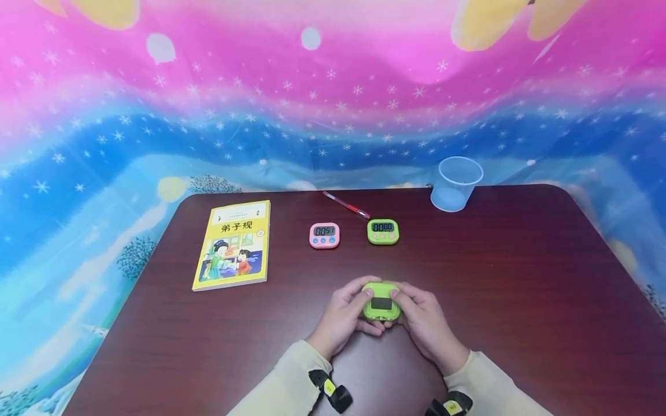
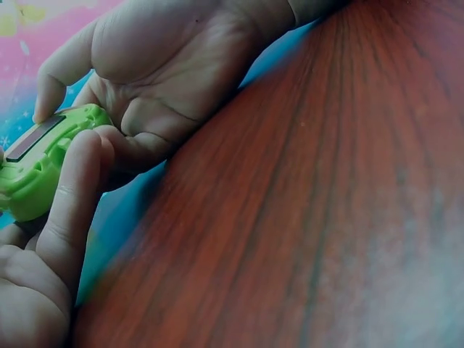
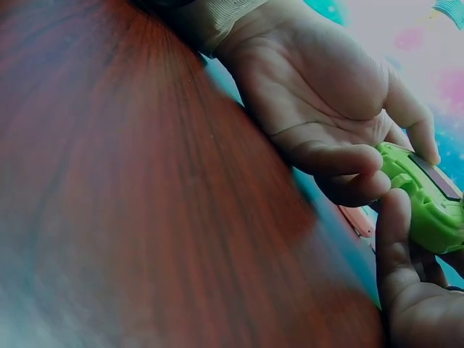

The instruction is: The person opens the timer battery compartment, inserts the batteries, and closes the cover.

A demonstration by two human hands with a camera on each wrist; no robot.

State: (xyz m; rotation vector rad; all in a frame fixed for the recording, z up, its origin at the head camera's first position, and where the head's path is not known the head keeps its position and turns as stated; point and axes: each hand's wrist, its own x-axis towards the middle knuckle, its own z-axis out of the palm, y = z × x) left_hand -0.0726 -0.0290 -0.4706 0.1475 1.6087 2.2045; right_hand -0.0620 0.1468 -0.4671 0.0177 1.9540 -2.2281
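A: Where is the green timer right now?

B: Near the front edge of the tabletop, about midway along it, held between both hands. The left hand curls its fingers round the left side, the right hand round the right, thumbs up on the top face. Whether it is raised or resting on the wood, I cannot tell.

A: How would it handle?

B: I'd judge it light and stiff: a small hard plastic shell, smooth, so somewhat slippery. The dark display window is probably the part to spare from pressure.

A: Best place to grip?

B: By the rounded side edges, as now, leaving the display and buttons free. The pink timer and the other green timer sit toward the back edge.
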